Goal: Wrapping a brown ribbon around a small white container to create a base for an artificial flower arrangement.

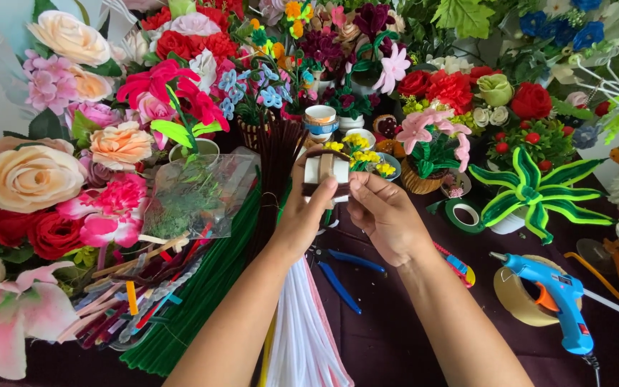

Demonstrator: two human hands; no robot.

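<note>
I found both hands raised above the desk (395,337), the left hand (302,215) and right hand (385,215) pinching a small white-and-brown wrapped piece (326,170) between them, seemingly to steady it at eye level, the blue pliers (345,276) lying directly beneath.

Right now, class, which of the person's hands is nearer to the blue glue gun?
The right hand. It is up and left of the blue glue gun, across bare table; the left hand is further left, beyond the right hand.
</note>
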